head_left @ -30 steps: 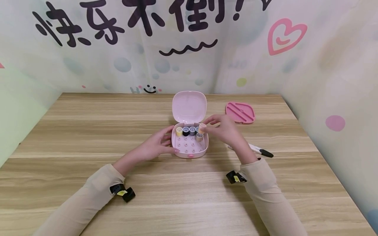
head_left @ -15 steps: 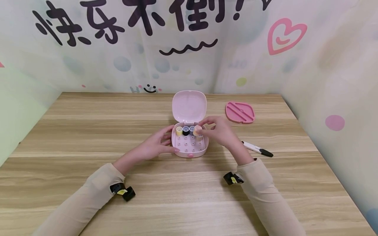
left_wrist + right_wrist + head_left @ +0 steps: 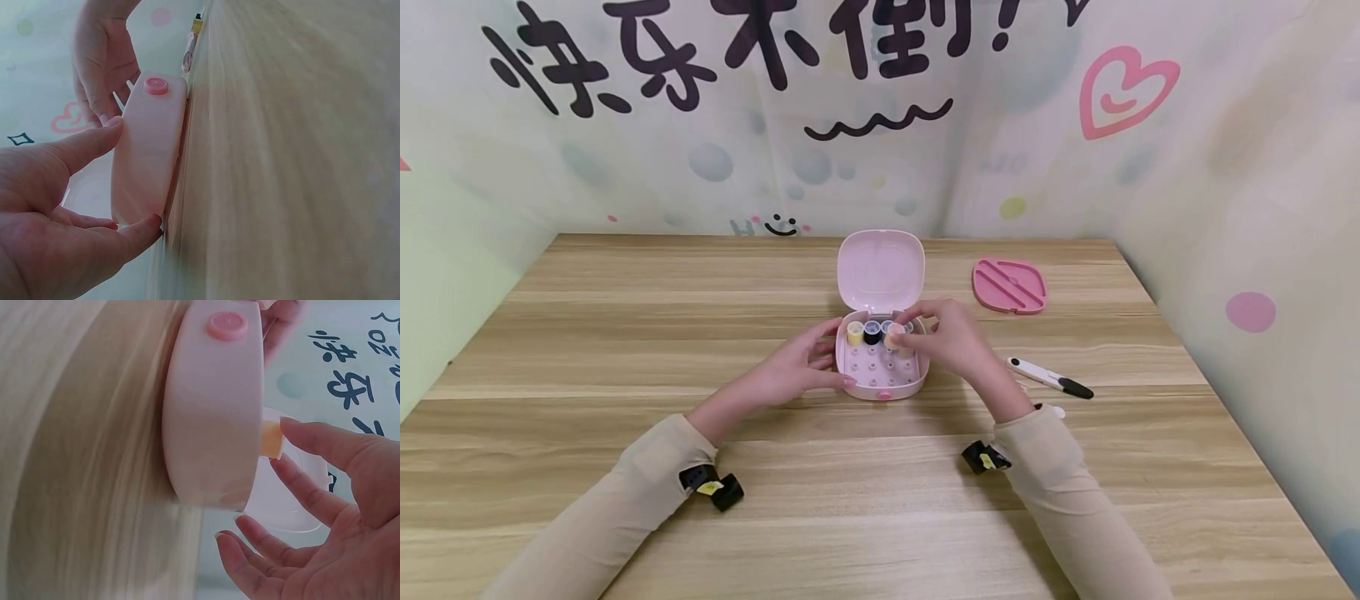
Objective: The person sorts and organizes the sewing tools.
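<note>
My left hand [image 3: 786, 372] holds the left side of an open pink sewing box [image 3: 865, 392], thumb at its front corner and fingers farther back. In the left wrist view, that thumb and fingers touch the box wall [image 3: 147, 150]. Between thumb and index finger, my right hand [image 3: 952, 337] pinches a peach-orange thread spool [image 3: 894, 336] inside the box, just in front of the back row. The right wrist view shows the spool [image 3: 271, 439] poking above the rim. A yellow spool [image 3: 855, 334] and a black spool [image 3: 872, 333] stand at the back left. Other spools are partly hidden by my right hand.
Bare pegs [image 3: 872, 367] fill the front of the box, and its lid [image 3: 881, 271] stands upright behind. A darker pink slotted tray [image 3: 1010, 286] lies back right. Beside my right forearm is a slim white tool with a black end [image 3: 1049, 377].
My right hand has carried the peach-orange spool leftward and slightly nearer, from the back row's right end to before the third spool. The left hand and box have stayed put.
</note>
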Demonstrator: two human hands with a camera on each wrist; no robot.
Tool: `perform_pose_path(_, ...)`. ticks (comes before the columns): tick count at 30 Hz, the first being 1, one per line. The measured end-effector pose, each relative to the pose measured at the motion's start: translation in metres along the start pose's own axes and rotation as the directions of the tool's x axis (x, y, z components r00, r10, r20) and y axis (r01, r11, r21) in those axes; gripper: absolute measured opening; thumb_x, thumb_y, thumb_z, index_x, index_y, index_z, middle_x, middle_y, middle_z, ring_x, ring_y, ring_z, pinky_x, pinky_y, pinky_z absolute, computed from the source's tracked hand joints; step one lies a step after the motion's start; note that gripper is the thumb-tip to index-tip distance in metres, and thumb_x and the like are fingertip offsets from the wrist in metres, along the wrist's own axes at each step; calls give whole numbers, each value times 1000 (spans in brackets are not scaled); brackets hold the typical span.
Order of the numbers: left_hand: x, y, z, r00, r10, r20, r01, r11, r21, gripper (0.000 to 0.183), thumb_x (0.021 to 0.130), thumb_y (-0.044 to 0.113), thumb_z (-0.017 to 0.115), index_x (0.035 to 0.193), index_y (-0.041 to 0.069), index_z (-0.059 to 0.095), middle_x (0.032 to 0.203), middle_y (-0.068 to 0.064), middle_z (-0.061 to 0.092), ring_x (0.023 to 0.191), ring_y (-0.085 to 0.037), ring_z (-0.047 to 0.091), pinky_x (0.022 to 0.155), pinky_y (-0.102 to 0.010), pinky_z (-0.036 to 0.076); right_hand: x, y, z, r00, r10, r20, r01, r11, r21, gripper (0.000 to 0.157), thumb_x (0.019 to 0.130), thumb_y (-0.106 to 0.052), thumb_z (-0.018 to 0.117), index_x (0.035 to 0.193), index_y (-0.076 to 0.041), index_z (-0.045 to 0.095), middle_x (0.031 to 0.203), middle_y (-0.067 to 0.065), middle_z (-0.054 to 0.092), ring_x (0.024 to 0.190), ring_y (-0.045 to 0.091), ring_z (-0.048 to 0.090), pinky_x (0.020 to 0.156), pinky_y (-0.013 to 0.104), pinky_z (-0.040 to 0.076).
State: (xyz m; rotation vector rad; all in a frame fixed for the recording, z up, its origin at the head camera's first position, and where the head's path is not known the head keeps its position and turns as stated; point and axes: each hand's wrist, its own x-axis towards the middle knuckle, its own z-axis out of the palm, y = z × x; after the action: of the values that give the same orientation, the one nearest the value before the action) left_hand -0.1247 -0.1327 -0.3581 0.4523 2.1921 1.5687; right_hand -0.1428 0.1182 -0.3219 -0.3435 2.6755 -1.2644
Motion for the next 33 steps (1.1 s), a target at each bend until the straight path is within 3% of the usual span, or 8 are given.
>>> perform_pose_path(6,0,0,0,1000,-3,2,3,1000,4,94,93,-1,77,165,-7,17,170,-30,22,153,-48,33,123,-50,39,0,0,2,1000,-8,-19,8,1000,-19,28,93,-20,82,116,-5,79,129,15,73,110,32,63,91,42,55)
perform_pose_path(9,0,0,0,1000,-8,3,8,1000,6,94,93,-1,77,165,-7,16,170,-30,22,153,-48,33,123,-50,39,0,-1,3,1000,-11,-29,10,999,-31,27,92,-20,82,115,-5,79,122,15,74,97,29,60,77,32,49)
perform_pose_path(11,0,0,0,1000,-10,2,10,1000,6,94,93,-1,77,165,-7,16,171,-30,21,154,-48,33,123,-50,39,0,-1,4,999,-12,-32,11,1000,-30,27,92,-20,83,114,-5,79,120,14,74,95,29,58,75,31,45)
perform_pose_path(17,0,0,0,1000,0,3,0,1000,1,93,93,-2,76,165,-7,18,170,-30,22,153,-49,33,123,-50,39,1,-1,7,999,-6,-35,5,1000,-26,26,92,-18,83,114,-4,79,124,15,74,112,32,62,98,43,50)
perform_pose_path(21,0,1,0,1000,2,4,-2,1000,1,93,93,-2,76,165,-7,18,170,-30,23,153,-49,33,123,-50,39,2,2,10,1000,-2,-23,1,999,-41,24,92,-16,82,112,-4,79,127,15,74,126,35,62,116,55,45)
perform_pose_path(33,0,0,0,1000,1,1,-1,1000,14,93,93,-2,77,165,-7,18,170,-30,22,153,-49,32,123,-50,39,5,7,14,999,-34,-19,33,996,-84,20,91,-14,83,108,-2,80,135,17,71,134,39,60,121,57,42)
